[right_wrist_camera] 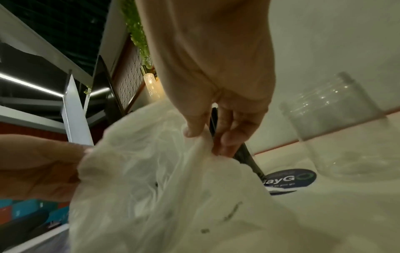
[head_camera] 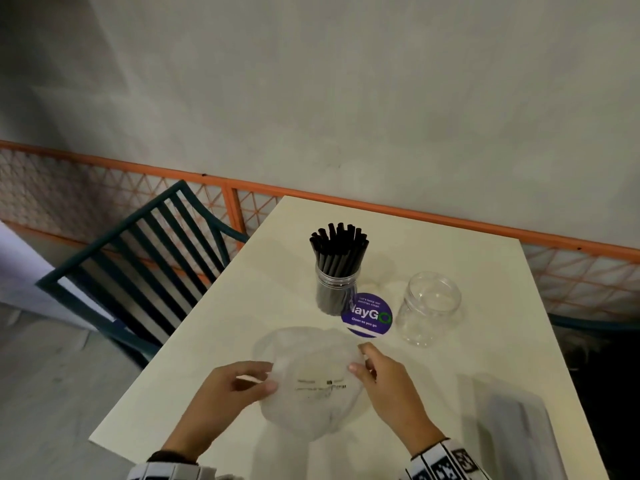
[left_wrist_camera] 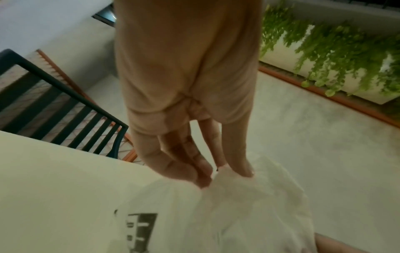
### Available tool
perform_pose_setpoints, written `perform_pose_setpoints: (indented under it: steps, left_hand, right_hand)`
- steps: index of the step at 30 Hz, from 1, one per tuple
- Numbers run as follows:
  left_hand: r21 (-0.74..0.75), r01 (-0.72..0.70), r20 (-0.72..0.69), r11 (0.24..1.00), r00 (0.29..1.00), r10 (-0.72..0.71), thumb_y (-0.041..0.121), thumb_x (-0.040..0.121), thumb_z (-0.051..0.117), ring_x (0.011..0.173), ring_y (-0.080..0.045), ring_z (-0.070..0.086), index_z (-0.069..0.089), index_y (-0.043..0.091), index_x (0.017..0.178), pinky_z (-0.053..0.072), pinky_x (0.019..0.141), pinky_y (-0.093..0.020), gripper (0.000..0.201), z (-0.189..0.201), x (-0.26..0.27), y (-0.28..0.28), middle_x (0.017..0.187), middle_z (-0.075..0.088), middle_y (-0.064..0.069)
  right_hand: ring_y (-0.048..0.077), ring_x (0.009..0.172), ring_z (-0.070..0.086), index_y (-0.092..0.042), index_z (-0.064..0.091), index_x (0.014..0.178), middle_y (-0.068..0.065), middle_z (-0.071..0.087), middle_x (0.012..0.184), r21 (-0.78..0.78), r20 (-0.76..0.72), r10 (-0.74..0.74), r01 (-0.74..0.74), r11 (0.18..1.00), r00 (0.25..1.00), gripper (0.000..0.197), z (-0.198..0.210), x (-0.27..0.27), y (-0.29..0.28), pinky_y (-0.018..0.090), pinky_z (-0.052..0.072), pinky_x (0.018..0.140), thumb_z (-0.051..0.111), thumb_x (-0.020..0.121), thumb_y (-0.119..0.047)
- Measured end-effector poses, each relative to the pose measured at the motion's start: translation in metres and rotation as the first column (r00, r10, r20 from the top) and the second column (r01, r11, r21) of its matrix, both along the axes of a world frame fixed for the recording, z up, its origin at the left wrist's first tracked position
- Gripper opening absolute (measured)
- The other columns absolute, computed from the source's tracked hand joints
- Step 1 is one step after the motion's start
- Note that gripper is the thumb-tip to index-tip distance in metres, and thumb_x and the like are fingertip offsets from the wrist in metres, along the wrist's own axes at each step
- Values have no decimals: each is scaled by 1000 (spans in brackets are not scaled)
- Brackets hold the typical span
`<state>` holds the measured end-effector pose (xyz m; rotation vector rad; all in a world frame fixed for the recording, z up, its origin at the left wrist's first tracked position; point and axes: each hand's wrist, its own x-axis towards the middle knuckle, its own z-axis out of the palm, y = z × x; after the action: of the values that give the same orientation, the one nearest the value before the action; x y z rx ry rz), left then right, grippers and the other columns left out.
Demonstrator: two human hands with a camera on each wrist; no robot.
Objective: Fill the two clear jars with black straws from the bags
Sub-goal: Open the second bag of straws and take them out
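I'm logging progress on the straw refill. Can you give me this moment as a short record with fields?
filled jar: clear jar packed with black straws, upright on the table
empty jar: clear jar, to the right of the filled one, nothing inside
bag in hand: crumpled clear bag, looks empty
left hand: pinches the bag's left edge
right hand: pinches the bag's right edge
other bag: flat on the table's right side, contents unclear
sticker: round blue one between the jars

The head view looks steeply down over the desk (head_camera: 450,271) from above. Each wrist view sits close behind its hand, facing along the fingers. All three share the translucent bag (head_camera: 311,386) between both hands.
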<state>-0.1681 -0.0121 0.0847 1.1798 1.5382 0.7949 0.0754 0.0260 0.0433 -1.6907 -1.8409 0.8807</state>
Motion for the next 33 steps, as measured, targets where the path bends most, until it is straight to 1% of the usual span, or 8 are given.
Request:
perform_pose_setpoints:
  steps: [5, 11, 15, 20, 24, 26, 29, 33]
  left_hand:
    - [-12, -15, 85, 1000, 996, 16, 13, 78, 70, 78, -24, 69, 71, 8, 80, 55, 79, -34, 5, -17, -6, 7, 91, 72, -9]
    - [-34, 69, 178, 997, 982, -62, 10, 77, 71, 69, -15, 63, 59, -6, 81, 52, 65, -22, 21, -22, -25, 14, 78, 69, -6]
    - [168, 89, -139, 982, 988, -65, 10, 77, 69, 51, -9, 47, 54, 4, 68, 39, 52, -17, 19, -14, -45, 19, 59, 58, -6]
    - [350, 39, -519, 936, 840, 159, 2, 76, 58, 51, -17, 39, 42, 10, 71, 30, 48, -26, 19, -14, -73, 26, 56, 41, -1]
    - [138, 36, -379, 990, 925, 19, 13, 87, 55, 63, -23, 54, 55, 9, 79, 45, 62, -33, 9, -24, -83, 29, 70, 59, -13]
    - [-9, 45, -57, 999, 997, -45, 19, 87, 56, 77, -26, 64, 65, 3, 84, 52, 75, -35, 18, -26, -95, 32, 87, 67, -15]
    - [-114, 211, 448, 971, 883, -139, 28, 67, 72, 93, -25, 67, 67, -5, 97, 55, 82, -28, 44, -26, -114, 34, 100, 70, -14]
    - [-3, 292, 393, 956, 880, -268, 36, 50, 85, 85, -19, 68, 72, 9, 90, 54, 74, -19, 50, -25, -118, 36, 90, 74, -6]
  right_hand:
    - [10, 92, 62, -37, 60, 99, -2, 68, 94, -245, -348, 69, -162, 956, 935, 32, 9, -25, -14, 25, 51, 87, 57, 86, -7]
    - [2, 69, 54, -24, 66, 77, -10, 63, 70, -221, -373, 26, -116, 968, 927, 11, 8, -60, -20, 14, 43, 66, 72, 76, -16]
    - [5, 54, 41, -10, 50, 68, -4, 46, 58, -44, -265, -145, 138, 989, 953, 16, 0, -73, -19, 18, 37, 54, 62, 78, -12]
    - [8, 53, 37, -30, 24, 62, -8, 35, 59, 192, -9, -357, 352, 916, 934, 47, -5, -69, -14, 19, 32, 51, 57, 76, 0]
    - [19, 65, 52, -22, 49, 74, 1, 55, 73, -160, -251, -379, 348, 924, 891, 19, -11, -77, -10, 23, 45, 58, 67, 79, -16]
    - [18, 71, 60, -15, 60, 89, 5, 66, 86, -374, -440, -361, 197, 906, 822, 8, -9, -77, -14, 23, 50, 63, 65, 83, -15]
    - [13, 76, 61, -12, 66, 101, 9, 71, 95, -381, -495, -250, 51, 923, 832, 18, -10, -71, -19, 18, 47, 62, 60, 86, -5]
    - [13, 74, 59, -8, 62, 85, 7, 63, 81, -368, -524, -238, 35, 929, 818, 2, -10, -81, -23, 20, 50, 66, 63, 85, -8]
